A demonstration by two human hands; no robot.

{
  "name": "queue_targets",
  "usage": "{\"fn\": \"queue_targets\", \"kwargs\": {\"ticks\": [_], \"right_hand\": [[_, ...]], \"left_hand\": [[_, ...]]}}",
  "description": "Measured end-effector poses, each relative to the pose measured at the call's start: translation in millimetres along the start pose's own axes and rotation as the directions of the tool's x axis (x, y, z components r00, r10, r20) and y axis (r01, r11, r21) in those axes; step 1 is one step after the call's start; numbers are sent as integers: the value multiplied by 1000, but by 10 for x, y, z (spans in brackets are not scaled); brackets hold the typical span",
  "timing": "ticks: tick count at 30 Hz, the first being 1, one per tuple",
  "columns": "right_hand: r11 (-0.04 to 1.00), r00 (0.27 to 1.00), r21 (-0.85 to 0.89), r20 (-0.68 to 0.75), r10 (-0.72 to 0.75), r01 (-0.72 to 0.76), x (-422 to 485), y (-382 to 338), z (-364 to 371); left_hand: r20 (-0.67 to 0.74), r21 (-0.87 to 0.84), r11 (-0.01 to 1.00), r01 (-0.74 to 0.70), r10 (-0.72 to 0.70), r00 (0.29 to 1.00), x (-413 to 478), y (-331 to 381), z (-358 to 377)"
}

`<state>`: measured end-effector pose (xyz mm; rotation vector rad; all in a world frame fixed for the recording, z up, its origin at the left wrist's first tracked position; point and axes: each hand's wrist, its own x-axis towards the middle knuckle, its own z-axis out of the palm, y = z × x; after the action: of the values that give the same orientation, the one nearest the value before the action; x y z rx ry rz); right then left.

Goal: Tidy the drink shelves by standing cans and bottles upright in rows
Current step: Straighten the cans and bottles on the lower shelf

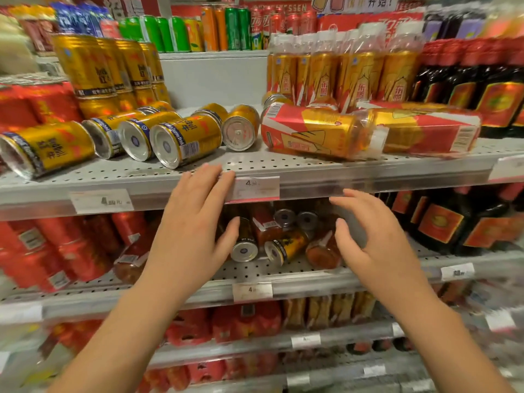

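Several gold cans (185, 140) lie on their sides on the upper shelf (312, 168), bottoms facing me. To their right, two red-and-gold bottles (317, 131) lie flat, one behind the other. Stacked gold cans (85, 66) stand upright at the back left, and wrapped red-and-gold bottles (326, 69) stand upright at the back right. My left hand (192, 222) is open, fingertips touching the shelf's front edge just below the fallen cans. My right hand (371, 239) hovers open in front of the lower shelf, where more cans (245, 245) and bottles lie tumbled.
Red cans (37, 106) fill the far left of both shelves. Dark bottles with red labels (482, 89) stand at the right. Green, orange and red cans (215, 29) line the top shelf. Price tags (252, 188) hang on the shelf rails. Lower shelves hold red packs.
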<state>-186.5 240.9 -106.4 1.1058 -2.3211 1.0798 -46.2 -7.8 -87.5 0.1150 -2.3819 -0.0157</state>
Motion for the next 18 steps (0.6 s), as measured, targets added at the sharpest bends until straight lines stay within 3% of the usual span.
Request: {"fn": "queue_targets", "kwargs": {"ticks": [5,9,13,18], "right_hand": [[958,959,61,44,279,-281,-514,366,148],[870,876,109,105,470,-480,-723,667,232],[793,818,199,147,556,-575,-763,984,305],[739,779,254,276,563,-624,-614,1280,413]], "left_hand": [[-39,-115,984,133,-138,990,-303,240,145],[111,-174,950,258,-241,964,-541,529,518],[256,-262,918,299,-232,938,-590,815,975],[386,-309,834,458,-330,862,-413,1088,1453]]}}
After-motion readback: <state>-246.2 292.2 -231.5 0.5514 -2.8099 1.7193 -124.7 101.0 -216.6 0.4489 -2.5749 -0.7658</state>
